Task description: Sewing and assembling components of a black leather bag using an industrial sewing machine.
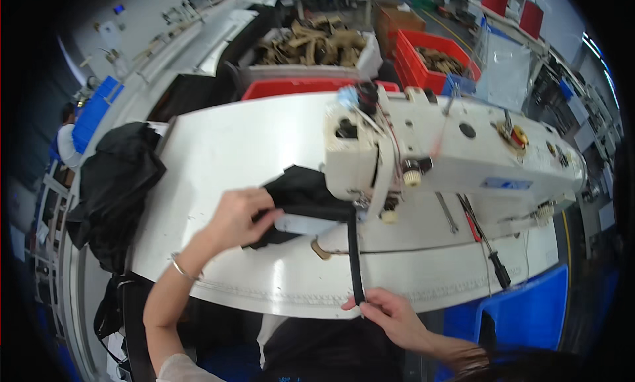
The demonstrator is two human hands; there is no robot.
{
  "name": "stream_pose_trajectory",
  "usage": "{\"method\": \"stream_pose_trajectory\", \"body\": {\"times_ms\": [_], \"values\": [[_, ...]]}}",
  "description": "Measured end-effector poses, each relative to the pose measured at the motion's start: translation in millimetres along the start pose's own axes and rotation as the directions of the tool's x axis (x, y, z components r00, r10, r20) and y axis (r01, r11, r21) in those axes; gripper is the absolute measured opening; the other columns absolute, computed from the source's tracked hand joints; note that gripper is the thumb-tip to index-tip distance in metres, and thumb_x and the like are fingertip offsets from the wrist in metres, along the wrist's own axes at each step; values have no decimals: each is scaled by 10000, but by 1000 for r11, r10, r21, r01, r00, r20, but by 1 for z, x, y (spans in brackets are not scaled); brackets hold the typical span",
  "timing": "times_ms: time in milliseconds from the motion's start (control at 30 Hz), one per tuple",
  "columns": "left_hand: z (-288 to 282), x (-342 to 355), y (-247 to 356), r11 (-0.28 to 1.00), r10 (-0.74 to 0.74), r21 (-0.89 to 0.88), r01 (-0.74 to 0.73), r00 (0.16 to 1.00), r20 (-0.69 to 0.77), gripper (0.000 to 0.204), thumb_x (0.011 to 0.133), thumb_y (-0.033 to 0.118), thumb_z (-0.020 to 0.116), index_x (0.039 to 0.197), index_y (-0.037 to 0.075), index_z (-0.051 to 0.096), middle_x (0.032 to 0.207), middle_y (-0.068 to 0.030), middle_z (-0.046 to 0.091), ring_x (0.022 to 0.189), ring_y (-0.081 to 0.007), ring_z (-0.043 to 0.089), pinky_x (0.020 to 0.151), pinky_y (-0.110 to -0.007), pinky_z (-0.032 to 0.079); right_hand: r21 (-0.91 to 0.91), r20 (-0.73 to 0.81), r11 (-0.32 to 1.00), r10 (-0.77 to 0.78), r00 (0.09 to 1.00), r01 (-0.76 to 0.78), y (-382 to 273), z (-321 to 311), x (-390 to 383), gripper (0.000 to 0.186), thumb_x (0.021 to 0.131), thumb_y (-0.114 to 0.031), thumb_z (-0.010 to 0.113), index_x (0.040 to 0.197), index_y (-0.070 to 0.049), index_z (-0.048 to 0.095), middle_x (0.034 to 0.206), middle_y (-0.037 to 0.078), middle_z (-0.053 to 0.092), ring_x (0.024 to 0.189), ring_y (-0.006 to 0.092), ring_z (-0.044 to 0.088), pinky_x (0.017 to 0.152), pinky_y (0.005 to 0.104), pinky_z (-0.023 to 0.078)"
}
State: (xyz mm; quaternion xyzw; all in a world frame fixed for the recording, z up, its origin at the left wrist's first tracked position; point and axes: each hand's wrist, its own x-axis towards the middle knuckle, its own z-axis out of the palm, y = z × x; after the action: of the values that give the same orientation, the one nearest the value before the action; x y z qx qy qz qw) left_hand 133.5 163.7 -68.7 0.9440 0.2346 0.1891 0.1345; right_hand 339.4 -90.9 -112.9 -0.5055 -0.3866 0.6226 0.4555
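A piece of black fabric (301, 189) lies on the white table (218, 140), just left of the needle area of a white sewing machine (463, 144), its right end reaching under the machine's head. The left hand (239, 216) is at the fabric's left end, thumb and fingers pinching its edge, though the exact grip is slightly blurred. A narrow black strip (354, 253) runs from the needle area toward the near edge of the table, where the right hand (391, 316) pinches its near end between thumb and forefinger. A pale metal plate (307, 224) shows along the near side of the fabric, and a small tan oval piece (321, 250) lies just nearer. To the right, beside the machine's arm, lie a metal wrench (447, 213), a red-handled tool (473, 226) and a screwdriver (499, 269) with a black handle. A ruler scale (463, 287) follows the near edge, with a blue bin (529, 309) below at the near right. A heap of black cloth (122, 183) hangs over the table's left side. Beyond the far edge stand a white bin (370, 56) of brown pieces and, farther right, a red crate (409, 61). Another person (68, 140) is at the far left.
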Motion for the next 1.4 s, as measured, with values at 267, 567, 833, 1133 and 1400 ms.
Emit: {"method": "stream_pose_trajectory", "body": {"times_ms": [267,567,833,1133,1400], "values": [[63,-77,111,871,466,125,-475,880,94,145,683,123,595,783,20,571,773,-49,476,757,-184,496,677,-285,396,-717,58,502,-647,760,483,-10,4,8,102,800,-72,688,898,-43,677,868,66,602,832,195,558,754,318,423],[51,-81,118,971,166,-156,-180,981,-101,166,736,74,719,834,11,601,714,-77,477,637,-245,528,543,-339,453,-75,-55,989,124,991,-127,57,5,-10,506,980,-279,409,1399,-12,317,1249,164,518,1171,257,498,932,413,436],[38,-70,111,970,-30,-236,-64,928,-372,221,741,-81,651,953,-24,626,997,-126,588,893,-298,604,716,-309,519,-843,337,210,-511,791,496,2,14,-15,491,779,-12,632,1220,120,461,812,111,502,678,195,524,619,311,459],[29,-57,87,607,-501,-753,253,858,-115,104,889,34,565,937,-31,632,840,-67,603,768,-117,546,719,-224,419,-827,395,95,-602,694,554,10,10,-15,582,663,-123,680,1162,137,532,819,89,473,681,206,499,673,304,461],[19,-58,87,689,-471,-656,310,878,-80,119,870,50,600,942,-26,659,834,-52,566,742,-106,504,675,-217,393,-917,368,-136,-652,663,376,20,18,-23,320,795,-66,613,1061,110,609,820,96,532,708,167,545,737,279,510]]}}
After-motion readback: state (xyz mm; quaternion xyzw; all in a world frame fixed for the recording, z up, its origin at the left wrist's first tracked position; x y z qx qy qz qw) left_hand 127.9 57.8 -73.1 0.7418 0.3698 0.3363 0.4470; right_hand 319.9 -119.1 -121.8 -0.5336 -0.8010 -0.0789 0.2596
